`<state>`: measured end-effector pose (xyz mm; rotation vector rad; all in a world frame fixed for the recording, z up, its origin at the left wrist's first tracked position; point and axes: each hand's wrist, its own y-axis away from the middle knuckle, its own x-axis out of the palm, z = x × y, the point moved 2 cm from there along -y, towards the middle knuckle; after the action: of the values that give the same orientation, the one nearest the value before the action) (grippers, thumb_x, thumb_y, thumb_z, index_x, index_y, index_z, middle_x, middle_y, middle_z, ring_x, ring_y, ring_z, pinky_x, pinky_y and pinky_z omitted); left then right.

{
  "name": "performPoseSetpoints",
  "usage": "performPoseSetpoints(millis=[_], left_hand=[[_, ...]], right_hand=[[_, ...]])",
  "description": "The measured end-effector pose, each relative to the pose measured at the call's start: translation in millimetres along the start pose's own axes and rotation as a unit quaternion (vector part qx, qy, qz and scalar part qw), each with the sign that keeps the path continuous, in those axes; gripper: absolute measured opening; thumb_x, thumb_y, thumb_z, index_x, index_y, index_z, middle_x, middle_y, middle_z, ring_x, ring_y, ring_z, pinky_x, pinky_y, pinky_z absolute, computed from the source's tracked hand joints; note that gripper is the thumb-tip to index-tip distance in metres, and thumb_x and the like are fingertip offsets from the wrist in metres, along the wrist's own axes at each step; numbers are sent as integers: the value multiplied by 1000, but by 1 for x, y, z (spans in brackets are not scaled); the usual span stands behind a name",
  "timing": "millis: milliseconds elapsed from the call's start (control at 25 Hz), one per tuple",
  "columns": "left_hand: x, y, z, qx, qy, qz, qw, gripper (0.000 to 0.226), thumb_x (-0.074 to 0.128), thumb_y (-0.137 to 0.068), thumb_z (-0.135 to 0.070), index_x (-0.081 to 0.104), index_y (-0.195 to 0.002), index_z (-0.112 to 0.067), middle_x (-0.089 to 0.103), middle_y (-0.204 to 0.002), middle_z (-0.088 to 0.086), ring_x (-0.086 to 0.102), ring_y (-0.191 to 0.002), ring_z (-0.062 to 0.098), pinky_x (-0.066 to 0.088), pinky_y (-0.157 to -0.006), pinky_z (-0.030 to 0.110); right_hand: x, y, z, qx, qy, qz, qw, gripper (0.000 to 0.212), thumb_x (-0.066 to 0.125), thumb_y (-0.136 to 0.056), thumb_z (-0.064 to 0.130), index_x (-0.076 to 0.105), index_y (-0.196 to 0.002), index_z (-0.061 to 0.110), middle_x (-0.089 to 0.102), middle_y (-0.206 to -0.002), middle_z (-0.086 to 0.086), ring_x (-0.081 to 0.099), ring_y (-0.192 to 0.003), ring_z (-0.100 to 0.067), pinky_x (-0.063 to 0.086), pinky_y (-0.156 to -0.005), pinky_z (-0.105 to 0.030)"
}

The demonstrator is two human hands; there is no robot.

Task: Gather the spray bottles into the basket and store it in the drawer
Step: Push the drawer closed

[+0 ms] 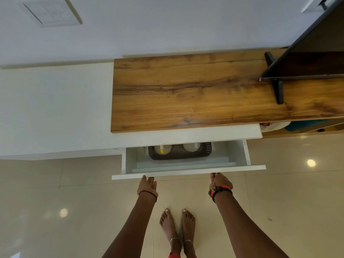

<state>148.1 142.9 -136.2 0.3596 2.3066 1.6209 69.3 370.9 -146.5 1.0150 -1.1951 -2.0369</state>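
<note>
The basket (180, 151) with its spray bottles (191, 147) sits at the back of the open drawer (188, 172). Left hand (148, 185) and right hand (220, 181) press its front, each grip flat and spread, likely to push it shut evenly.

From my feed I see two bare forearms, no sleeves. The left hand (148, 185) has a thin dark band at its wrist; the right hand (220, 181) wears stacked dark-beaded and orange-red bracelets (plus a slim ring, I think). Both bare feet carry silver anklets, toenails pale.
</note>
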Motion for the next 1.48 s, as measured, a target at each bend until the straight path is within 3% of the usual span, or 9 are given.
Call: performPoseSetpoints(millis=[40, 80, 160, 240, 560, 840, 1120, 1240, 1480], left_hand=[[3, -1, -3, -19, 50, -2, 999, 49, 35, -102, -26, 31, -146, -4, 46, -146, 16, 46, -136, 24, 34, -116, 34], [4, -1, -5, -27, 66, 4, 997, 52, 33, -102, -33, 28, -147, -6, 48, -145, 16, 49, -134, 24, 36, -115, 34], [8, 4, -11, -26, 105, 10, 994, 60, 26, -101, -43, 27, -147, -5, 51, -143, 15, 50, -132, 23, 36, -116, 33], [12, 4, -13, -26, 123, 13, 992, 66, 20, -99, -50, 29, -145, -5, 53, -141, 12, 50, -132, 21, 34, -117, 32], [34, -9, -27, -22, 159, 39, 986, 71, 14, -96, -58, 17, -151, -12, 54, -142, 8, 52, -131, 17, 35, -115, 29], [50, -22, -42, -10, 171, 42, 984, 76, 15, -94, -61, 16, -150, -10, 59, -136, 9, 58, -125, 19, 40, -109, 28], [65, -28, -54, 1, 174, 54, 983, 77, 13, -94, -61, 15, -151, -9, 58, -138, 9, 56, -127, 19, 39, -110, 28], [65, -29, -54, 10, 167, 45, 985, 76, 14, -95, -60, 15, -151, -9, 58, -137, 10, 57, -126, 20, 40, -110, 28], [61, -27, -52, 40, 149, 57, 986, 72, 18, -97, -57, 16, -150, -8, 58, -136, 13, 57, -126, 22, 40, -108, 31]], right_hand=[[2, 4, 5, -58, 57, -15, 997, 43, 31, -103, 25, 43, -138, 4, 48, -144, -14, 46, -133, -28, 41, -106, -34], [5, 4, 5, -26, -45, -20, 998, 43, 30, -103, 23, 45, -135, -2, 51, -140, -19, 49, -130, -31, 42, -104, -36], [18, 12, 10, 36, -232, 81, 969, 42, 29, -98, 9, 42, -133, -12, 51, -137, -27, 51, -128, -35, 44, -103, -37], [18, 21, 12, -26, -183, 75, 980, 50, 27, -93, 9, 36, -138, -8, 55, -134, -23, 57, -122, -31, 49, -99, -32], [37, 20, 43, -12, -191, 72, 979, 63, 26, -100, 45, 30, -144, 0, 63, -124, -20, 63, -114, -25, 51, -94, -28], [54, 16, 56, -26, -196, 85, 977, 68, 28, -98, 49, 29, -145, 0, 65, -121, -21, 64, -89, -22, 53, -68, -22], [67, 15, 72, -33, -174, 98, 979, 68, 28, -97, 52, 34, -143, 2, 65, -119, -22, 65, -98, -25, 53, -89, -29], [66, 14, 72, -30, -164, 102, 981, 70, 28, -97, 54, 30, -145, 3, 64, -121, -22, 65, -110, -27, 53, -93, -30], [62, 9, 73, -20, -153, 129, 980, 72, 31, -95, 56, 29, -145, 4, 64, -123, -21, 65, -108, -28, 53, -95, -35]])
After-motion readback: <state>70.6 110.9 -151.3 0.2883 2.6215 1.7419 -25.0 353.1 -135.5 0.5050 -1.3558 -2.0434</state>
